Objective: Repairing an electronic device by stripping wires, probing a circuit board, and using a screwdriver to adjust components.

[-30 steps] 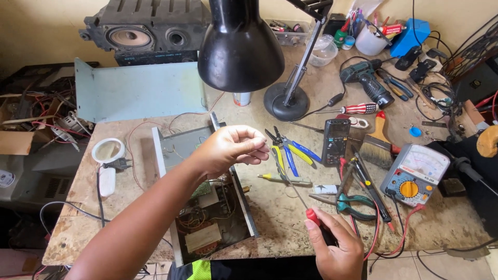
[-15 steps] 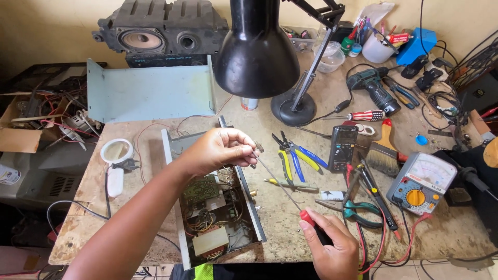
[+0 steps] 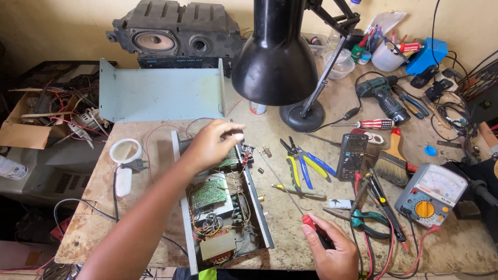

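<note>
The stone-topped workbench (image 3: 306, 207) fills the frame, crowded edge to edge. Top centre, a black desk lamp (image 3: 275, 52) hangs its shade over the middle, and behind it at upper left sits a dark speaker cabinet (image 3: 174, 33) with a pale blue metal cover (image 3: 161, 96) standing in front of it. Down in the lower centre lies the open amplifier chassis (image 3: 223, 207), green circuit boards and wiring on show. The left hand (image 3: 212, 145) reaches in from the lower left, fingers loosely curled over the chassis's upper end, touching the top board; what they pinch, if anything, I cannot tell. At bottom right the right hand (image 3: 332, 251) is clenched around a red-handled screwdriver (image 3: 309, 222), its thin shaft slanting up-left toward the chassis's upper right corner. Right of the chassis lie yellow and blue pliers (image 3: 303, 166), a black digital multimeter (image 3: 353, 155), a paintbrush (image 3: 393, 161), and near the right edge a grey analogue meter (image 3: 430, 193). A cordless drill (image 3: 384, 98) rests at upper right.
</note>
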